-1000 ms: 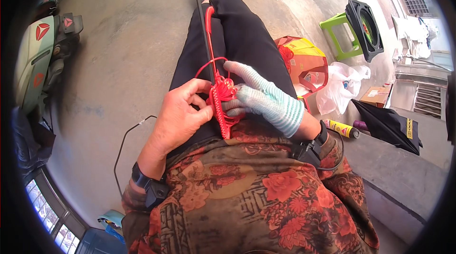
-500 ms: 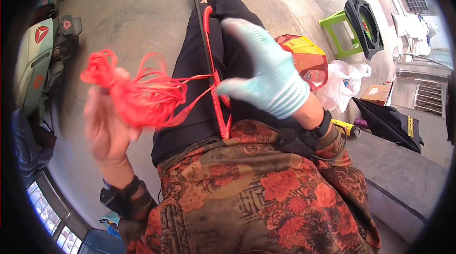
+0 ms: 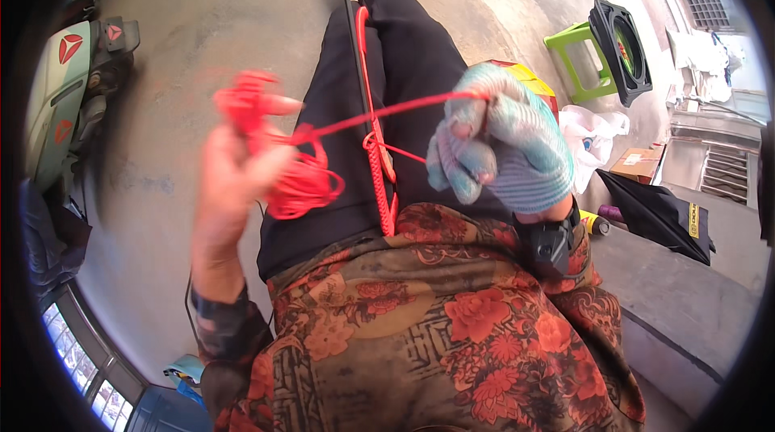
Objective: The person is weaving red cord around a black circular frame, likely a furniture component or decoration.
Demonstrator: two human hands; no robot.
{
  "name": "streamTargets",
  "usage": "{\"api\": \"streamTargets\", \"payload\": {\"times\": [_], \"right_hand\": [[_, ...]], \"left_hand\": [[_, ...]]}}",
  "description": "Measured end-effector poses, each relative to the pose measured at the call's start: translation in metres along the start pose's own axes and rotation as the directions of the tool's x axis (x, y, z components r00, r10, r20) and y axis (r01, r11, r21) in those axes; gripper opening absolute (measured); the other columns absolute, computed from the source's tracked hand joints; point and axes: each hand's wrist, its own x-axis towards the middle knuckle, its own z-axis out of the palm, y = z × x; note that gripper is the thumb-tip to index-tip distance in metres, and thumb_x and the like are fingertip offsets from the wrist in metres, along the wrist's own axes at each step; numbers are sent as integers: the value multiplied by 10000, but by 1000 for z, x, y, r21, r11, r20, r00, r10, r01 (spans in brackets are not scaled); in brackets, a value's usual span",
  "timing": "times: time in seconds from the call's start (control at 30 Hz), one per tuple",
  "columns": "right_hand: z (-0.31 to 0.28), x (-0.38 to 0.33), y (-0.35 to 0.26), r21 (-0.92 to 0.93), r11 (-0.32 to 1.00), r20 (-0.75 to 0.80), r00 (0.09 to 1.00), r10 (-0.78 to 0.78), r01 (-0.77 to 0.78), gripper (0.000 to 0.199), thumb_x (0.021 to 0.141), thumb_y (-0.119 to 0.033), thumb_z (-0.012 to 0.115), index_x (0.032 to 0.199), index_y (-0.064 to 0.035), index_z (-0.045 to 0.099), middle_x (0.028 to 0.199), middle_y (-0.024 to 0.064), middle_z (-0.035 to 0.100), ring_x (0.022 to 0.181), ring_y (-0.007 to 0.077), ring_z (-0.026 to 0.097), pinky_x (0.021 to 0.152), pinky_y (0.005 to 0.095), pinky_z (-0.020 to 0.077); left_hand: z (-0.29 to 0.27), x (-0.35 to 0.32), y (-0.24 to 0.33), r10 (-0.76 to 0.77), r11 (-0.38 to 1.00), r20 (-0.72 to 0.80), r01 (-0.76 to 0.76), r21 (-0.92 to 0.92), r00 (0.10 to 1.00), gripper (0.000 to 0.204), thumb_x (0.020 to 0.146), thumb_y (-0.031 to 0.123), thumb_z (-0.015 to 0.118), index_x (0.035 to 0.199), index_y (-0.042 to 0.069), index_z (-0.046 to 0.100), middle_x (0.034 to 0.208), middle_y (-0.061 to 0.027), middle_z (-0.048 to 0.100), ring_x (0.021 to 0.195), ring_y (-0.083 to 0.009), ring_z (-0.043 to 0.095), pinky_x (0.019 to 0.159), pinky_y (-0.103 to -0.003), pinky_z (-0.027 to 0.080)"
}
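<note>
A loose bundle of red cord (image 3: 303,190) hangs from my bare left hand (image 3: 234,165), whose fingers are closed round its gathered end; the hand is a little blurred. From the bundle a strand runs taut to my right hand (image 3: 496,137), in a pale blue knitted glove. Its fingers are curled tight on the cord. A second strand goes from that glove to a narrow black frame (image 3: 349,28) lying along my legs. Red cord is wrapped closely round the frame's near part (image 3: 375,169), between my thighs, with its near end against my shirt.
On the right stand a green stool (image 3: 577,69) with a black frame leaning on it, a white plastic bag (image 3: 593,133), a cardboard box (image 3: 638,161) and a folded black umbrella (image 3: 658,214). A grey-green scooter (image 3: 69,101) is at the left. A stone ledge (image 3: 662,295) runs beside me.
My right hand has gone from spread fingers to closed on the cord, pulling a strand rightward. My left hand has moved right with the bundle.
</note>
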Motion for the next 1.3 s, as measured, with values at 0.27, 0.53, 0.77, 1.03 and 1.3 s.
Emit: {"api": "streamTargets", "payload": {"times": [0.27,0.53,0.77,1.03,1.3], "right_hand": [[28,-30,-3,-294,949,-217,975,53,-117,157,900,-176,585,913,-20,574,574,11,452,451,92,364,455,255,295],[-39,2,14,-573,819,-486,817,-311,-29,205,914,-197,586,1010,-23,638,874,72,666,657,109,627,588,222,472],[-18,4,27,-400,742,-285,843,457,-538,223,966,-233,499,972,-44,618,849,50,649,652,115,656,584,218,499],[-11,1,42,-983,-61,-182,958,222,-172,296,849,-357,637,860,-63,603,706,193,624,704,396,627,635,471,493],[-4,-13,-16,-649,748,-390,905,-167,-141,317,771,-92,727,1066,-4,651,1076,92,668,960,133,631,852,281,507]], "left_hand": [[59,15,-29,51,924,-57,-25,381,997,534,687,131,788,1136,-17,540,834,-26,639,739,-61,591,692,-266,495],[22,13,-24,26,977,-63,-38,-209,998,467,889,42,615,1303,-22,409,1098,-101,617,911,-119,612,750,-255,519],[10,11,-4,555,670,-61,-402,624,830,231,806,-49,623,1022,31,630,943,-68,634,824,-191,603,683,-299,504],[48,12,-28,228,787,181,-291,544,957,246,708,-43,692,931,44,635,917,-97,617,828,-218,619,666,-304,514],[18,6,-5,64,998,102,-63,-7,993,459,872,131,652,1288,10,500,1016,-131,660,819,-162,645,683,-234,532]]}}
